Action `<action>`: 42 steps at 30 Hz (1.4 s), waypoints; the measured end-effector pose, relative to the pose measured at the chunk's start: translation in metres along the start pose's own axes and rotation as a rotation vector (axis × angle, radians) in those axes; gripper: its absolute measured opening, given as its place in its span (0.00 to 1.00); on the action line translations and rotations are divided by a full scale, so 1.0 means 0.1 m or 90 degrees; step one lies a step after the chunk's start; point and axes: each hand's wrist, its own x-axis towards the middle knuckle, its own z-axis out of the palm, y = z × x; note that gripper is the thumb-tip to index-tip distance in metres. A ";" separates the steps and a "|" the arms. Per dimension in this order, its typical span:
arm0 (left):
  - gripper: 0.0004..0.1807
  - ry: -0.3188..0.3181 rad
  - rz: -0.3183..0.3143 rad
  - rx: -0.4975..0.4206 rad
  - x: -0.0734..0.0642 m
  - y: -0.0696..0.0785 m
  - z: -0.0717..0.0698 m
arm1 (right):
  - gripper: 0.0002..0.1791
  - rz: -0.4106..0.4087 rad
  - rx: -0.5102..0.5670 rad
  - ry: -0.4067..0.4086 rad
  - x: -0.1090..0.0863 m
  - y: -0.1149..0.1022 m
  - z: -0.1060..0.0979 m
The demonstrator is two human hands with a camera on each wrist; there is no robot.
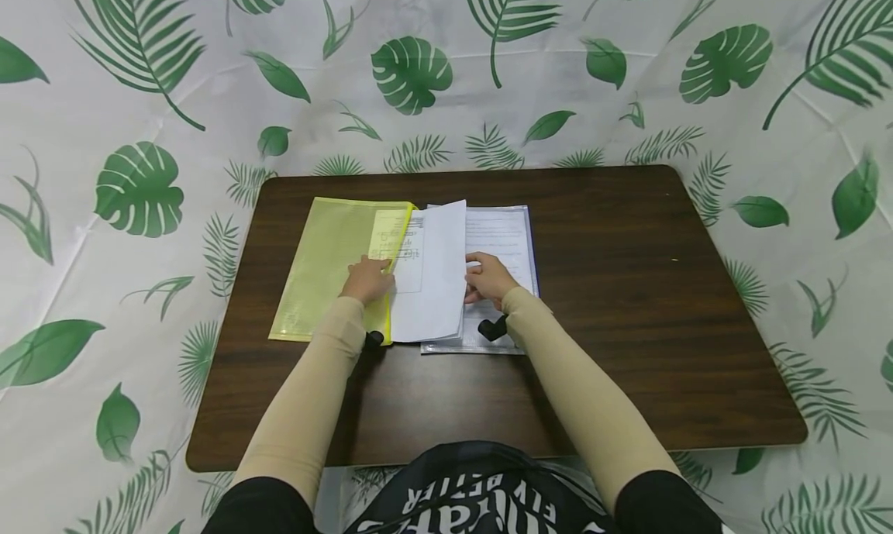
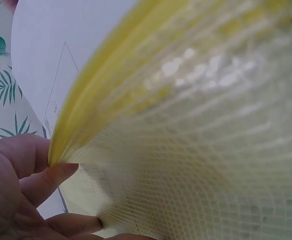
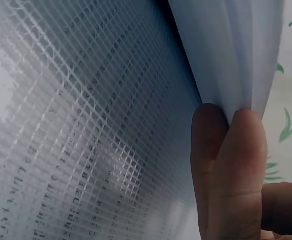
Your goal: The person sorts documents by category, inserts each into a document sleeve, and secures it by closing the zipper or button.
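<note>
A yellow mesh document pouch (image 1: 328,263) lies flat on the left part of the table. My left hand (image 1: 367,280) pinches its bright yellow edge (image 2: 71,120) between thumb and finger, lifting the mesh into a curve. White paper sheets (image 1: 441,270) reach out from under that edge, and a printed part shows through the yellow mesh. The right hand (image 1: 491,277) pinches the sheets' right edge, several layers thick in the right wrist view. Beneath the sheets and that hand lies a clear mesh pouch (image 1: 505,232) with a blue edge and printed pages inside.
The dark wooden table (image 1: 628,286) has rounded corners and stretches to the right of the pouches. Behind and around it hangs white cloth (image 1: 488,108) with green leaf prints. Black straps of the wrist cameras (image 1: 492,329) sit near the pouches' lower edges.
</note>
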 end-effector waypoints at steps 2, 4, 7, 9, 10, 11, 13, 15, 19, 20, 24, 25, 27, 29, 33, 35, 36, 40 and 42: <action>0.31 -0.002 0.001 -0.002 0.00 -0.01 -0.01 | 0.30 0.000 0.002 -0.001 0.00 -0.01 0.01; 0.31 -0.003 0.005 -0.005 0.00 -0.01 -0.01 | 0.31 0.002 0.007 0.000 0.00 -0.02 0.02; 0.31 -0.004 0.010 -0.005 0.01 -0.02 -0.01 | 0.31 0.002 0.010 0.000 0.01 -0.02 0.03; 0.31 -0.004 0.014 -0.004 0.01 -0.03 -0.02 | 0.31 0.003 0.020 -0.001 0.02 -0.01 0.03; 0.31 -0.004 0.015 -0.005 0.01 -0.03 -0.02 | 0.31 0.004 0.028 0.000 0.03 0.00 0.03; 0.31 -0.005 0.016 -0.004 0.01 -0.03 -0.02 | 0.31 0.006 0.034 0.001 0.03 0.00 0.03; 0.31 -0.004 0.018 -0.006 0.01 -0.03 -0.02 | 0.31 0.008 0.051 0.003 0.05 0.02 0.03; 0.30 -0.003 0.019 -0.005 0.00 -0.02 -0.03 | 0.31 0.011 0.062 0.005 0.05 0.03 0.03; 0.31 -0.004 0.013 -0.009 -0.02 0.00 -0.03 | 0.30 0.008 0.062 0.005 0.05 0.05 0.06; 0.31 -0.005 0.012 -0.010 -0.02 0.00 -0.03 | 0.30 0.007 0.059 0.006 0.05 0.05 0.07; 0.31 -0.004 0.012 -0.013 -0.04 0.02 -0.04 | 0.30 0.002 0.057 0.005 0.05 0.05 0.11; 0.31 -0.004 0.013 -0.012 -0.04 0.02 -0.04 | 0.30 0.000 0.055 0.003 0.05 0.05 0.12; 0.31 -0.003 0.015 -0.011 -0.05 0.02 -0.04 | 0.30 -0.002 0.053 0.002 0.05 0.05 0.13; 0.31 -0.001 0.016 -0.009 -0.04 0.02 -0.04 | 0.30 -0.005 0.049 0.001 0.05 0.05 0.15; 0.31 0.005 0.025 -0.003 -0.04 0.02 -0.03 | 0.30 -0.007 0.051 0.001 0.07 0.05 0.18; 0.31 0.006 0.028 -0.001 -0.04 0.02 -0.02 | 0.29 -0.006 0.055 -0.001 0.08 0.05 0.20; 0.31 0.004 0.027 -0.004 -0.04 0.02 -0.02 | 0.29 -0.006 0.057 -0.002 0.08 0.05 0.20; 0.31 -0.006 0.017 -0.012 -0.04 0.02 -0.03 | 0.30 -0.012 0.051 -0.003 0.08 0.03 0.23; 0.31 -0.007 0.014 -0.012 -0.04 0.02 -0.03 | 0.31 -0.016 0.047 -0.003 0.08 0.02 0.24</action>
